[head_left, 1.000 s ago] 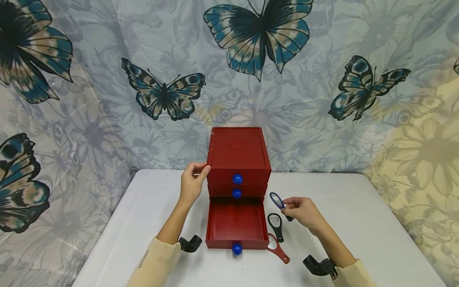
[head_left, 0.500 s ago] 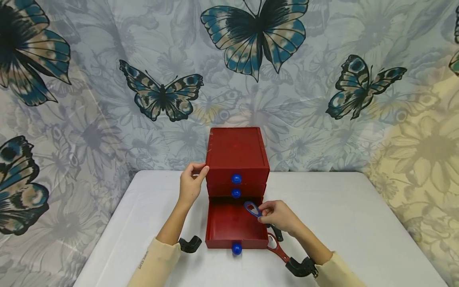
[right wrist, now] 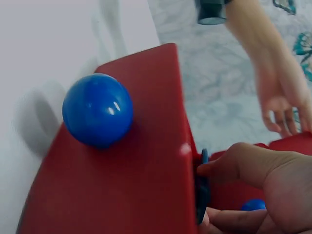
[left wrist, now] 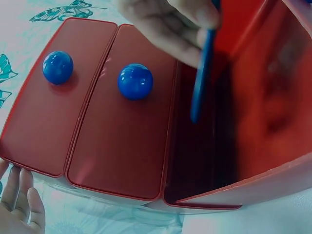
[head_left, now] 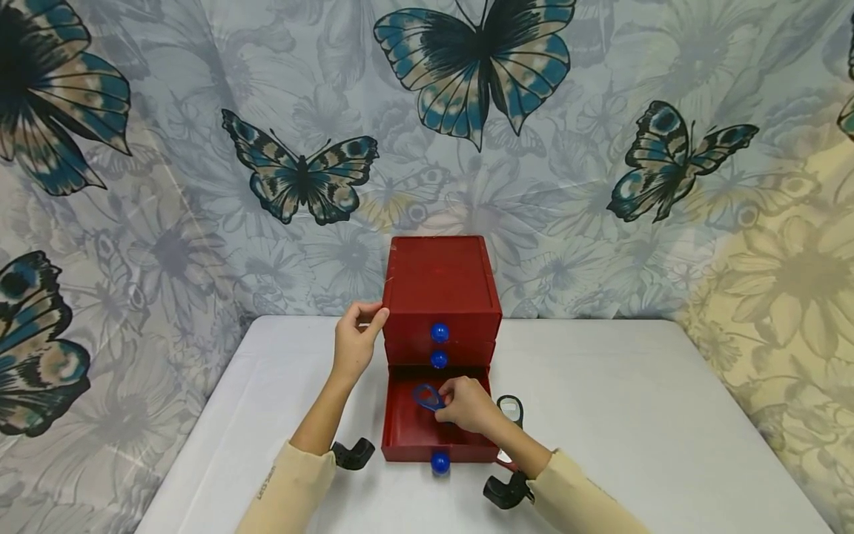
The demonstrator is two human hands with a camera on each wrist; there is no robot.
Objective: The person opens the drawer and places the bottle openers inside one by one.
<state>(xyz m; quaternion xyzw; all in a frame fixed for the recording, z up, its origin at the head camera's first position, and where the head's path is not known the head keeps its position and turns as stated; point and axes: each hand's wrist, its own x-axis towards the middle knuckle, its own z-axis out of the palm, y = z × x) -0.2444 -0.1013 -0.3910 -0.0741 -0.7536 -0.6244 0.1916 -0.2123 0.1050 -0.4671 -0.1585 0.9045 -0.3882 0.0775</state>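
My right hand [head_left: 470, 406] pinches a blue magnifying glass [head_left: 427, 397] over the pulled-out bottom drawer [head_left: 407, 437] of a red drawer cabinet [head_left: 440, 274]. In the left wrist view, the magnifying glass [left wrist: 202, 83] appears edge-on, a thin blue strip hanging from the fingers inside the drawer. My left hand [head_left: 356, 343] rests with its fingertips at the cabinet's upper left side. Right of the drawer lie a black magnifying glass [head_left: 510, 408] and a red magnifying glass [head_left: 505, 460]; the right arm covers parts of both.
Two upper drawers are closed, with blue knobs [head_left: 439, 332]. Another blue knob [head_left: 440, 463] sits on the open drawer's front. The cabinet stands on a white table [head_left: 634, 415], before a butterfly-print cloth [head_left: 534, 222]. Black wrist cameras [head_left: 353, 454] are strapped to both forearms.
My right hand has carried the blue magnifying glass leftward from the table beside the cabinet to over the open drawer. The left hand has kept its place at the cabinet's side.
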